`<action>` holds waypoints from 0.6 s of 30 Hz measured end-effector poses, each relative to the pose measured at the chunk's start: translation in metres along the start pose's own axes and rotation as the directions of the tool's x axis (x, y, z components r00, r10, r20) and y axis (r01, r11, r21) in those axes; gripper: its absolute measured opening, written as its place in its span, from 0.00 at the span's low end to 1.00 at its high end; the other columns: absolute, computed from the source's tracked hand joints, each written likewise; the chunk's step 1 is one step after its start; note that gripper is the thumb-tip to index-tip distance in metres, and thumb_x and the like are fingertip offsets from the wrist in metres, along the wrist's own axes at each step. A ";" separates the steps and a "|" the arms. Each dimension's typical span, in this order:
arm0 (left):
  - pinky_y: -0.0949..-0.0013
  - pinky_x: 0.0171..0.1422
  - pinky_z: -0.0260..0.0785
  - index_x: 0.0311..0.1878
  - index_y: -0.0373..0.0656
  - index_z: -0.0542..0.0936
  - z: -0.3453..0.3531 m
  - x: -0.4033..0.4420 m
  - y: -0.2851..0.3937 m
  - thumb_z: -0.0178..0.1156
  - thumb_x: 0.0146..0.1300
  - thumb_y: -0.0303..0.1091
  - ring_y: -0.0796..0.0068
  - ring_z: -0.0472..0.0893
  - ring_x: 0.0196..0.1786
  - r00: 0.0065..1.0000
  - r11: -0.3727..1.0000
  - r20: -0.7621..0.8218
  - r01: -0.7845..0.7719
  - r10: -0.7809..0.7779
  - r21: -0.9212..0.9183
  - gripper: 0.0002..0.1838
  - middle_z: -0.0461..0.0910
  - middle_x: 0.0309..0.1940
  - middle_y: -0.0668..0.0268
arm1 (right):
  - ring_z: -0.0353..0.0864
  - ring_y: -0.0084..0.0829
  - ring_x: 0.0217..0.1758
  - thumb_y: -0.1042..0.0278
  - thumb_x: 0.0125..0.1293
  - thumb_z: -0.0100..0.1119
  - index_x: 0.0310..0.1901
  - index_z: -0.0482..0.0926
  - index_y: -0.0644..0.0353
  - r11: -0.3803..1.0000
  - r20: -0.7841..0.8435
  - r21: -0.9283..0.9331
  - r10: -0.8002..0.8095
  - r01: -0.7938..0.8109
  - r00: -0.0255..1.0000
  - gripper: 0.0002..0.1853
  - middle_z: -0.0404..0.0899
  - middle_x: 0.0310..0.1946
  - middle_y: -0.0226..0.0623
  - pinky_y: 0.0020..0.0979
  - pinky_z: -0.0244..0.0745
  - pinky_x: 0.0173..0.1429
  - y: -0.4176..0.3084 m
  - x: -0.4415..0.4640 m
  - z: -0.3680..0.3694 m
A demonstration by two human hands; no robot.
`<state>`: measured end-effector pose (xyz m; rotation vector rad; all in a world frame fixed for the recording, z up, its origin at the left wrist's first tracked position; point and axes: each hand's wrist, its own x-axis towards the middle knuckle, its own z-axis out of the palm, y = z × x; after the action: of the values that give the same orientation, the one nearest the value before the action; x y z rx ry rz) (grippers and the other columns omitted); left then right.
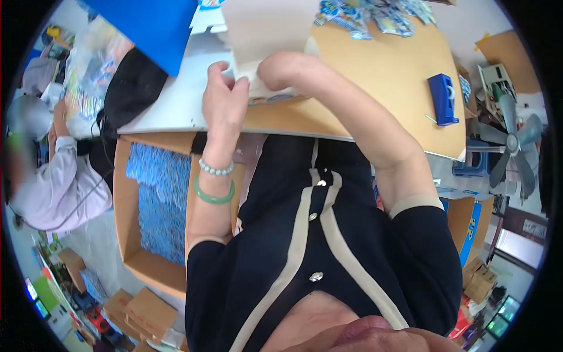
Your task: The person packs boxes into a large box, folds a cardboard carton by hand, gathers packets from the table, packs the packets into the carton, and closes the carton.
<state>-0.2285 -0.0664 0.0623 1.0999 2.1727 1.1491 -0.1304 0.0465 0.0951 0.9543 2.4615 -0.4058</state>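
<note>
A white cardboard box stands with its tall flap raised at the table's near side. Beside its lower left corner is my left hand, with thumb and forefinger apart and nothing visible between them. A beaded bracelet and a green bangle circle that wrist. My right hand bends inward at the wrist and reaches into the box's opening. The box hides its fingers, so what they hold cannot be seen.
Blue printed packets lie at the table's far side. A blue tape dispenser sits at the right. Left are a blue panel, a black bag and a carton of blue packets. Another person's sleeve shows far left.
</note>
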 end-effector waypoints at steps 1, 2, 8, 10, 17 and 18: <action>0.57 0.53 0.75 0.64 0.34 0.70 -0.004 0.000 0.008 0.60 0.61 0.33 0.56 0.85 0.46 1.000 1.000 0.006 -0.025 0.025 -0.011 0.28 0.85 0.41 0.50 | 0.86 0.51 0.45 0.74 0.56 0.57 0.41 0.86 0.63 0.998 -0.025 -0.035 -0.054 0.053 0.998 0.13 0.86 0.44 0.51 0.44 0.81 0.50 0.003 0.008 0.009; 0.55 0.52 0.74 0.65 0.37 0.71 -0.009 0.000 0.013 0.58 0.61 0.34 0.51 0.84 0.45 0.999 0.984 -0.009 -0.044 0.046 0.170 0.28 0.85 0.39 0.47 | 0.86 0.50 0.46 0.74 0.55 0.57 0.41 0.86 0.63 0.991 -0.043 -0.072 -0.112 0.109 0.993 0.13 0.86 0.43 0.51 0.44 0.81 0.51 0.006 0.006 0.007; 0.50 0.50 0.73 0.67 0.47 0.71 -0.043 -0.001 -0.008 0.53 0.62 0.33 0.43 0.84 0.44 0.938 0.891 -0.330 0.063 0.100 0.449 0.27 0.84 0.39 0.43 | 0.82 0.48 0.45 0.75 0.58 0.58 0.42 0.81 0.63 0.750 -0.698 0.053 -0.445 0.660 0.561 0.10 0.80 0.39 0.45 0.44 0.78 0.47 -0.013 -0.111 -0.004; 0.50 0.51 0.73 0.67 0.49 0.72 -0.048 0.001 -0.023 0.53 0.63 0.34 0.44 0.84 0.44 0.906 0.870 -0.408 0.103 0.118 0.482 0.27 0.84 0.39 0.43 | 0.84 0.47 0.38 0.74 0.54 0.61 0.39 0.82 0.64 0.529 -0.594 0.207 -0.600 0.823 0.535 0.10 0.82 0.38 0.46 0.41 0.80 0.44 -0.023 -0.164 -0.025; 0.55 0.52 0.74 0.63 0.45 0.76 -0.030 -0.035 0.026 0.61 0.64 0.38 0.48 0.82 0.45 0.801 0.950 -0.598 0.190 -0.003 0.250 0.24 0.81 0.46 0.50 | 0.83 0.35 0.38 0.71 0.56 0.64 0.43 0.83 0.61 0.574 -0.570 0.176 -0.603 0.799 0.558 0.12 0.81 0.34 0.39 0.34 0.79 0.41 -0.017 -0.230 -0.034; 0.55 0.52 0.74 0.63 0.45 0.76 -0.029 -0.046 0.017 0.61 0.64 0.38 0.48 0.82 0.45 0.789 0.945 -0.614 0.212 -0.015 0.249 0.24 0.81 0.46 0.50 | 0.83 0.34 0.39 0.70 0.57 0.64 0.44 0.83 0.61 0.562 -0.608 0.220 -0.560 0.797 0.563 0.13 0.81 0.35 0.39 0.33 0.79 0.42 -0.012 -0.227 -0.031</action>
<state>-0.2143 -0.1121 0.0935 0.7465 2.9585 1.2598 -0.0009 -0.0740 0.2405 0.1053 3.2392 -1.2403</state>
